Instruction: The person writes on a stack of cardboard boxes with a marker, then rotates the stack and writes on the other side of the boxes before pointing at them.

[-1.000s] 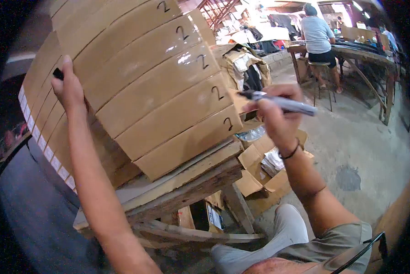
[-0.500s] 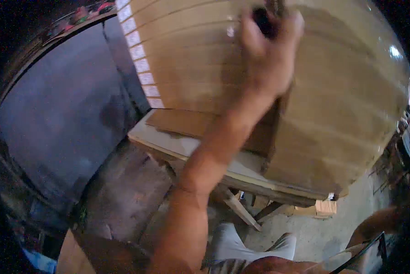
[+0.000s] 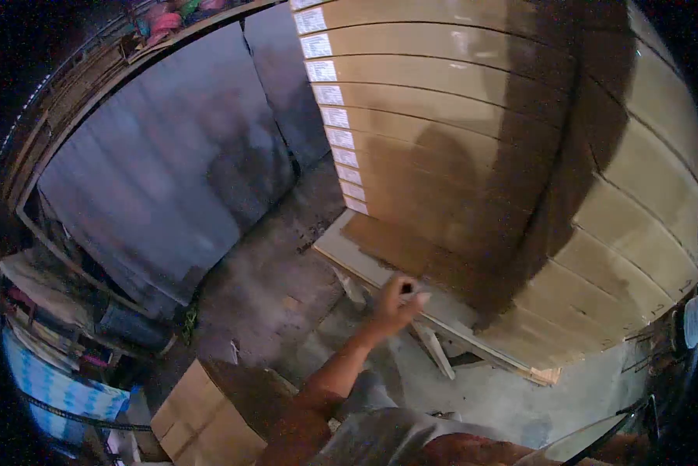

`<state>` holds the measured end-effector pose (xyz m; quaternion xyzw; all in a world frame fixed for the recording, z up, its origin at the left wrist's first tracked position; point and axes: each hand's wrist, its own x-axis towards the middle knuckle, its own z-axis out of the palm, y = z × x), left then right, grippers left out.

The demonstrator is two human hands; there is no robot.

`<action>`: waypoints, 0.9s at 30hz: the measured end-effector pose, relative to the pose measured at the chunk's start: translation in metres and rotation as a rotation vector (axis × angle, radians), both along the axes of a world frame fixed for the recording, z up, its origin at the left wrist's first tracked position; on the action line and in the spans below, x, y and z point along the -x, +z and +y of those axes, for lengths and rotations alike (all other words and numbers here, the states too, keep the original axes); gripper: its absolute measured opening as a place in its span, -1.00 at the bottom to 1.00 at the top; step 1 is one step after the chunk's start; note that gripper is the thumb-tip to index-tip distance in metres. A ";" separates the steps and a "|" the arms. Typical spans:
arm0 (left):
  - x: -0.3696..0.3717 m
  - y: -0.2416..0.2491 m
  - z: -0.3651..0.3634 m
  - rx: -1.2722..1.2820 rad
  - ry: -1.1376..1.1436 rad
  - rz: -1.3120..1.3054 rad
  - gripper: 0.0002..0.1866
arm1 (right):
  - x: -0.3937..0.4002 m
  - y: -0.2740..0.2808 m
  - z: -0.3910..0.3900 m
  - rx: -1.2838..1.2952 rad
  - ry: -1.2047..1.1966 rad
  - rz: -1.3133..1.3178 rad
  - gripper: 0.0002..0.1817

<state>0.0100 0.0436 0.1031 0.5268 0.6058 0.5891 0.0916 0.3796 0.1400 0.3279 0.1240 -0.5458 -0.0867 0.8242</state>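
- Head view: the left hand (image 3: 395,304) is raised below the stack of flat cardboard boxes (image 3: 473,155), its fingers (image 3: 420,297) pinched on a small dark cap (image 3: 405,289), just off the edge of the wooden bench (image 3: 380,268) that carries the stack.
- White labels (image 3: 329,95) run down the box ends.
- Another carton (image 3: 209,419) sits on the floor near the person's knee.
- The right hand is out of sight.
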 end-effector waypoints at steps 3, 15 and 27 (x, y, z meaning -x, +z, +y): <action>0.067 -0.032 -0.068 0.135 0.269 -0.171 -0.75 | 0.039 -0.024 0.009 0.031 0.052 -0.007 -0.71; 0.345 -0.030 -0.249 0.225 0.749 0.135 -0.80 | 0.318 0.001 -0.045 0.054 0.062 0.049 -0.70; 0.546 0.011 -0.126 -0.021 0.588 -0.245 -0.69 | 0.569 0.000 0.021 0.069 -0.163 0.119 -0.68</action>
